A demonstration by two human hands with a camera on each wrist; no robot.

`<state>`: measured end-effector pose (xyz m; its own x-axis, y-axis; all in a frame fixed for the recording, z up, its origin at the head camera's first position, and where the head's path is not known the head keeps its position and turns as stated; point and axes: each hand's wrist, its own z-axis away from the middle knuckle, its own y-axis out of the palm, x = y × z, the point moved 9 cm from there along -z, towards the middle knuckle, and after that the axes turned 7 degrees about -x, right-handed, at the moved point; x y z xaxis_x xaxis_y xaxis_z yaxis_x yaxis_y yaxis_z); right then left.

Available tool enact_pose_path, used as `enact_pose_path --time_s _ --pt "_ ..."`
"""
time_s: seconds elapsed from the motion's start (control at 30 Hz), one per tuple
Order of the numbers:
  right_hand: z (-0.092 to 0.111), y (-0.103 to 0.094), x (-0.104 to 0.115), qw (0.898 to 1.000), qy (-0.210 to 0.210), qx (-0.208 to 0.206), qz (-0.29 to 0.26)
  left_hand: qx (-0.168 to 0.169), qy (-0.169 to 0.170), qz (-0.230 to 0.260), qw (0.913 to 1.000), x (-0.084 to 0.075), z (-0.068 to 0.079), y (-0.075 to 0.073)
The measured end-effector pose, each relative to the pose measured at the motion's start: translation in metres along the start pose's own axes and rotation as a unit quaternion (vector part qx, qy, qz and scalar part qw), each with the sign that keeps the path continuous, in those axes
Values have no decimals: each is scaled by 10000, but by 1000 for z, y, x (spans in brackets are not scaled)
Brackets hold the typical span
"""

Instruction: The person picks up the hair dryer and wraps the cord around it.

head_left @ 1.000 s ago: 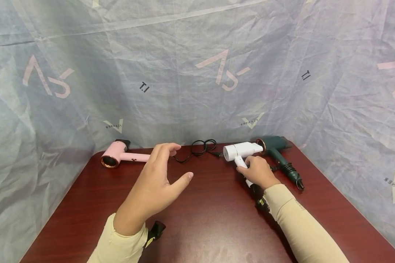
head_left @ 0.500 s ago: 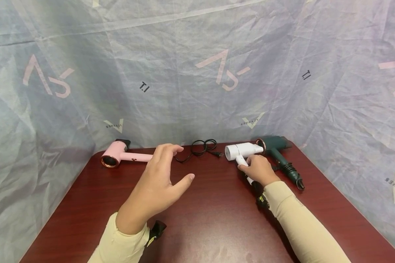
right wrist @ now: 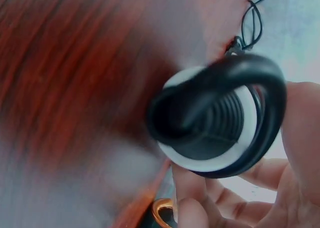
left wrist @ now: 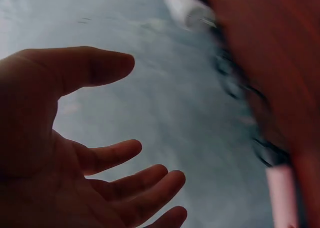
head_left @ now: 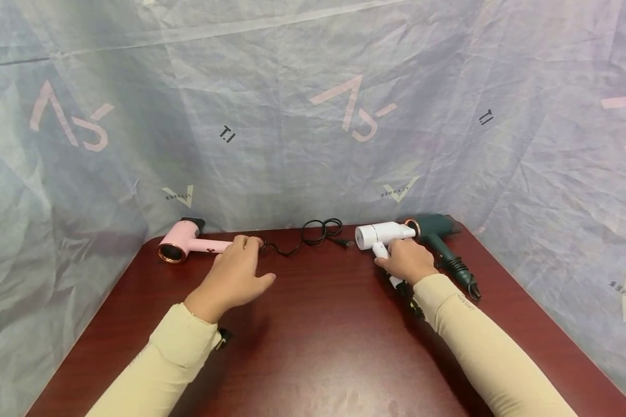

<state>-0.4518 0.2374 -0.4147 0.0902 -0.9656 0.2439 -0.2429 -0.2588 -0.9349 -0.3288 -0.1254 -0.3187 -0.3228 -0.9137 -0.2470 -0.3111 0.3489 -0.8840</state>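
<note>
A white hair dryer [head_left: 381, 235] lies at the table's back right, and my right hand [head_left: 411, 260] grips its handle, thumb along the near side. The right wrist view looks at the handle's end, where a thick black cord [right wrist: 250, 70] loops out; the fingers [right wrist: 192, 188] bend behind the handle. My left hand [head_left: 232, 278] hovers by the handle of a pink hair dryer [head_left: 179, 238] at the back left. Its thumb and fingers are spread apart. In the left wrist view, that pink handle [left wrist: 282, 193] is blurred and stands clear of the fingers.
Touching or close behind the white dryer's nozzle is a dark green hair dryer [head_left: 437, 227], its cord [head_left: 458, 266] wound round the handle. A looped black cord with a plug [head_left: 320, 233] runs along the back edge. Grey printed cloth [head_left: 271, 116] walls the red-brown table [head_left: 313, 336].
My left hand has moved forward, down and slightly left, closer to the pink dryer's handle. The right hand and white dryer have shifted only slightly.
</note>
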Motion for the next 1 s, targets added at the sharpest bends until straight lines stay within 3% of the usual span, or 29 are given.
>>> enact_pose_path --time_s 0.17,0.37,0.57,0.67,0.8,0.9,1.0 --pt "3 -8 -2 9997 -13 -197 113 318 -370 -557 9973 49 -8 19" --pt "9 -15 -3 9992 -47 -337 195 478 -734 -992 9912 96 -16 30" --pt "16 -17 9 9972 -394 -551 324 86 -1097 -1367 9845 151 -29 31" --pt "20 -16 19 9933 -711 -784 460 -171 -1370 -1359 9811 181 -32 30" --pt "24 -12 26 9893 -946 -939 596 -223 -1730 -1233 9769 214 -32 31" --pt "27 -13 29 9887 -988 -938 629 -91 -1883 -1187 9749 232 -30 32" --pt "31 -19 32 9884 -1027 -942 610 -137 -1854 -1265 9744 240 -30 29"
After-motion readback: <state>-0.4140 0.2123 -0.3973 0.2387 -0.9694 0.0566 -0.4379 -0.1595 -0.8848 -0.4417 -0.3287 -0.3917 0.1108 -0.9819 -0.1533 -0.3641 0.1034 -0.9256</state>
